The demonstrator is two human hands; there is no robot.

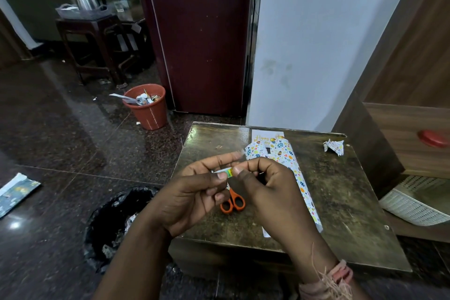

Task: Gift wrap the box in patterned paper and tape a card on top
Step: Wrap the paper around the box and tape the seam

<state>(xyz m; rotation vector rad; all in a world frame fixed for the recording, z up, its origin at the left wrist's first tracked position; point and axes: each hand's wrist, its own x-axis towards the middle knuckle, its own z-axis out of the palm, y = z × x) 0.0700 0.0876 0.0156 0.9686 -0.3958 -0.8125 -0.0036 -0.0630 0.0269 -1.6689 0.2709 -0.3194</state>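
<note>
While both hands sit raised over the surface [341,202], they share one small item: a tape roll [225,172] with a green-yellow label. Left hand [194,192] pinches it thumb against index, other fingers curled under. Right hand [263,178] pinches the roll's right end between thumb and forefinger. A clear tape strip [239,153] sticks up past the left index fingertip; where it starts is hard to tell.

Wrapped box [289,168] lies on the surface just behind and right of the hands, long, in white patterned paper with coloured egg shapes, running from the far edge toward the near edge. Right hand hides its middle. Card [264,136] with gold lettering lies flat at the box's far end, partly tucked under it. Orange-handled scissors [232,202] lie on the surface below the hands, blades hidden. Crumpled paper scrap [334,146] sits near the far right corner, well apart from the box.

On the floor: an orange bin [147,107] full of scraps beyond the surface, a black-lined bin [114,224] at its left side.
</note>
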